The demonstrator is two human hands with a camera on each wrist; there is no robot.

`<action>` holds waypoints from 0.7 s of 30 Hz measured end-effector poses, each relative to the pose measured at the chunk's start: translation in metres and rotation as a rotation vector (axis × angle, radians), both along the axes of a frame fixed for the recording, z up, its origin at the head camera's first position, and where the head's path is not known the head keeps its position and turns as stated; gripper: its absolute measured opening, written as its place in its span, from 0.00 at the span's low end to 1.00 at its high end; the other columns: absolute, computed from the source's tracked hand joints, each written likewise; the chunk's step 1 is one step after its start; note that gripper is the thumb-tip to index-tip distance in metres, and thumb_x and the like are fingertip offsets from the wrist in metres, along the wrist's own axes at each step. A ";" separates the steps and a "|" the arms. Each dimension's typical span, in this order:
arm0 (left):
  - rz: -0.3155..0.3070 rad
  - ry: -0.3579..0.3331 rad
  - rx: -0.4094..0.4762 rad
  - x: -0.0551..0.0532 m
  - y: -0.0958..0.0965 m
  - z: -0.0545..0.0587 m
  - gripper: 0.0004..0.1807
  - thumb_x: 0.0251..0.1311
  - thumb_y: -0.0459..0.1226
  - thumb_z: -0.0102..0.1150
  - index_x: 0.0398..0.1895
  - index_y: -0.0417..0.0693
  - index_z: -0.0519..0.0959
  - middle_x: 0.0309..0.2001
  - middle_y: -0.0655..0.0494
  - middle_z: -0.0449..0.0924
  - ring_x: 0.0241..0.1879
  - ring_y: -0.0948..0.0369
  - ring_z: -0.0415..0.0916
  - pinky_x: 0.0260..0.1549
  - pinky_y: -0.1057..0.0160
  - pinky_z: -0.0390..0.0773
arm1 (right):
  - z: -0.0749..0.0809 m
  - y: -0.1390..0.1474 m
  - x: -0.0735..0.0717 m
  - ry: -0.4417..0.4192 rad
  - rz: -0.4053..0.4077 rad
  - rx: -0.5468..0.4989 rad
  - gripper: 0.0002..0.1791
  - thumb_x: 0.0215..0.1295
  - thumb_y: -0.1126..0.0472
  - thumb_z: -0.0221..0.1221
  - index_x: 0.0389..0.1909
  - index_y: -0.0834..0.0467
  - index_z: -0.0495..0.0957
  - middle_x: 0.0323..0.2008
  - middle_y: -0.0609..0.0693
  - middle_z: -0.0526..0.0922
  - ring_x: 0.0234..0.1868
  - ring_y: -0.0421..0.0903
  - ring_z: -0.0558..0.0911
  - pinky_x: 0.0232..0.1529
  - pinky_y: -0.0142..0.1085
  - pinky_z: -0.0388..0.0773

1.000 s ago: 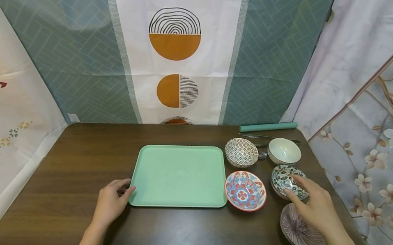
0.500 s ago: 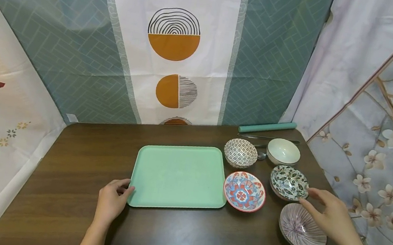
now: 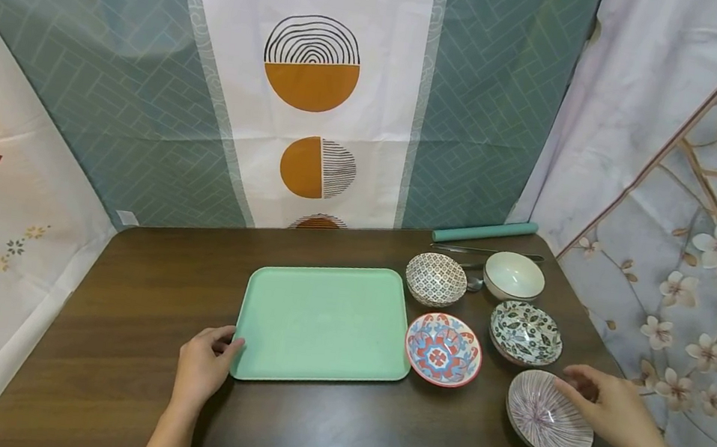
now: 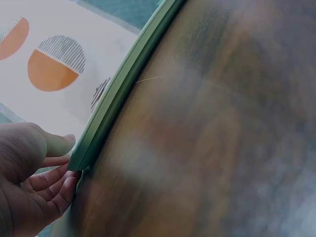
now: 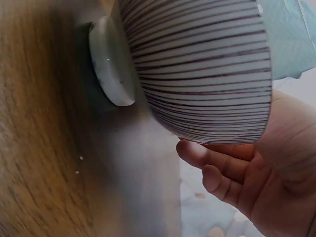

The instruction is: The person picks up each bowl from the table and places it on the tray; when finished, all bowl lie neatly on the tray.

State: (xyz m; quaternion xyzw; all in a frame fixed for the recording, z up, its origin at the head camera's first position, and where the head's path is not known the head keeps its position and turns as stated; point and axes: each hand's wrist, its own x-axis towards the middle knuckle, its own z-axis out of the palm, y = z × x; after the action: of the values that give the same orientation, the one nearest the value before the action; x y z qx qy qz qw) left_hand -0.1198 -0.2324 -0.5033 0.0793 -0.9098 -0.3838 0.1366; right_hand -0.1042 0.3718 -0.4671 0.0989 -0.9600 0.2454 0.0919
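At the near left corner of the green tray (image 3: pixel 325 325), my left hand (image 3: pixel 204 365) pinches the rim. In the left wrist view, the left thumb lies on one side of the tray edge (image 4: pixel 106 106) and the fingers on the other. Beside the purple-striped bowl (image 3: pixel 549 415) is my right hand (image 3: pixel 609 411), its thumb over the near part of the rim and its fingers loosely bent outside. The right wrist view shows the bowl's striped wall (image 5: pixel 202 69) in front of the fingers (image 5: pixel 217 168); the thumb is hidden there.
A red-blue patterned bowl (image 3: pixel 444 349) sits against the tray's right side. Behind are a leaf-patterned bowl (image 3: pixel 526 333), a small-patterned bowl (image 3: pixel 436 279) and a white bowl (image 3: pixel 515 276). A spoon (image 3: pixel 474 284) and a teal roll (image 3: pixel 485 232) lie farther back.
My right hand has moved from over the leaf-patterned bowl, nearer and to the right, to the striped bowl's rim. The left hand keeps its place at the tray.
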 end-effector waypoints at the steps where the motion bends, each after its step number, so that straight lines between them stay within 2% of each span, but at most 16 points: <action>1: 0.002 -0.002 0.000 0.000 0.000 0.000 0.13 0.62 0.33 0.70 0.47 0.34 0.86 0.38 0.45 0.84 0.33 0.55 0.80 0.28 0.66 0.77 | -0.001 0.000 0.000 0.007 0.007 0.003 0.14 0.63 0.58 0.70 0.42 0.66 0.84 0.27 0.44 0.84 0.25 0.29 0.75 0.24 0.34 0.74; 7: 0.001 0.004 -0.001 -0.001 0.000 0.000 0.13 0.61 0.32 0.70 0.47 0.34 0.86 0.38 0.45 0.84 0.33 0.54 0.80 0.29 0.65 0.77 | -0.004 -0.002 -0.005 0.098 0.077 0.005 0.01 0.62 0.63 0.69 0.33 0.56 0.87 0.23 0.37 0.82 0.23 0.29 0.70 0.23 0.32 0.69; 11: -0.002 0.007 -0.001 -0.001 -0.001 0.001 0.13 0.62 0.33 0.69 0.47 0.34 0.86 0.38 0.45 0.85 0.33 0.54 0.81 0.29 0.65 0.77 | -0.006 -0.001 -0.008 0.143 0.105 0.006 0.04 0.60 0.66 0.70 0.30 0.54 0.87 0.24 0.36 0.83 0.24 0.28 0.71 0.24 0.27 0.68; 15: -0.010 0.000 0.000 -0.001 -0.001 0.001 0.13 0.63 0.33 0.68 0.48 0.34 0.85 0.39 0.44 0.85 0.34 0.53 0.81 0.30 0.64 0.78 | -0.008 -0.001 -0.009 0.157 0.102 -0.009 0.03 0.61 0.67 0.69 0.30 0.56 0.87 0.24 0.39 0.84 0.23 0.28 0.70 0.24 0.24 0.67; 18: -0.012 0.001 0.000 0.000 -0.001 0.000 0.14 0.64 0.34 0.68 0.49 0.33 0.85 0.40 0.43 0.84 0.34 0.52 0.82 0.29 0.64 0.78 | -0.010 -0.001 -0.009 0.164 0.089 -0.012 0.02 0.61 0.66 0.69 0.30 0.57 0.86 0.23 0.39 0.84 0.22 0.28 0.69 0.23 0.25 0.66; 21: -0.013 0.004 0.004 0.000 -0.001 -0.001 0.14 0.64 0.33 0.68 0.49 0.33 0.85 0.40 0.43 0.84 0.34 0.52 0.82 0.29 0.65 0.78 | -0.011 0.000 -0.008 0.161 0.058 -0.009 0.01 0.61 0.65 0.69 0.32 0.58 0.86 0.24 0.43 0.85 0.24 0.28 0.73 0.23 0.28 0.69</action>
State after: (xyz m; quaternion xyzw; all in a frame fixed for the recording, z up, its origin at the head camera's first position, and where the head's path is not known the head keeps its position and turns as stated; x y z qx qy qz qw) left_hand -0.1203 -0.2339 -0.5042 0.0727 -0.9093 -0.3866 0.1358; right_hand -0.1124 0.3715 -0.4782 0.1456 -0.9451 0.2437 0.1621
